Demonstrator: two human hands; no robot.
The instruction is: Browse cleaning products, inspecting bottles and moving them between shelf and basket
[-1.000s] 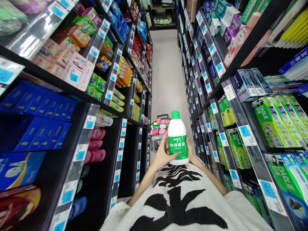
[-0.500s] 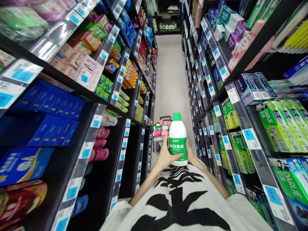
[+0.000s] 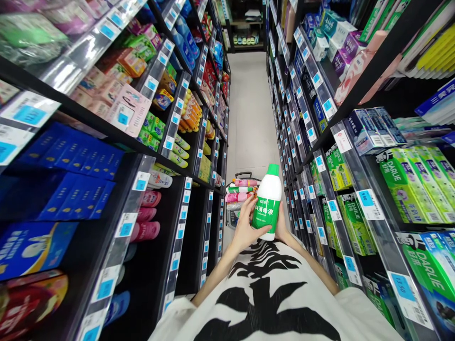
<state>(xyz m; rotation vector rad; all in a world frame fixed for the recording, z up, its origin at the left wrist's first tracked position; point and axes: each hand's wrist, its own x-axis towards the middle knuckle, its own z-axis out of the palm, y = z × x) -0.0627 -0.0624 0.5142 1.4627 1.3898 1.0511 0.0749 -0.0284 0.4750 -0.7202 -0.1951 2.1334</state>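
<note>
I hold a white bottle (image 3: 268,199) with a green cap and a green label in front of my chest, tilted a little to the right. My left hand (image 3: 245,227) grips its left side and base, thumb on the label. Behind the bottle, my right hand (image 3: 282,226) supports it, and only the fingers and the wrist show. A shopping cart (image 3: 237,195) stands just beyond, loaded with several pink and green bottles lying on their sides.
I stand in a narrow store aisle. Black shelves on the left (image 3: 167,142) hold blue packs, pink bottles and boxes. Shelves on the right (image 3: 320,142) carry green toothpaste boxes (image 3: 405,184). Pale floor (image 3: 250,109) runs ahead to a far shelf.
The bottle has tipped from upright to leaning right and shifted slightly to the right. My view has moved a little between frames.
</note>
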